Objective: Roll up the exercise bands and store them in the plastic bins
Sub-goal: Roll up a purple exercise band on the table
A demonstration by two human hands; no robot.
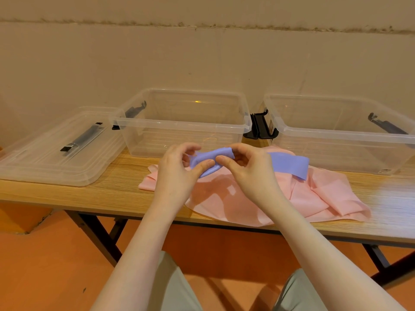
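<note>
A purple exercise band (288, 163) is partly rolled; its rolled end sits between my two hands above the table. My left hand (177, 173) pinches the roll from the left with thumb and fingers. My right hand (247, 169) grips it from the right. The loose tail trails right over a crumpled pink exercise band (303, 198) lying on the wooden table (116, 182). Two clear plastic bins stand behind, one in the middle (179, 129) and one at the right (336, 135), both with nothing visible inside.
A clear bin lid (51, 153) with a dark handle lies flat at the table's left. Black latches (260, 126) hang between the two bins. A beige wall stands close behind. The orange floor and the table's black folding legs show below, along with my knees.
</note>
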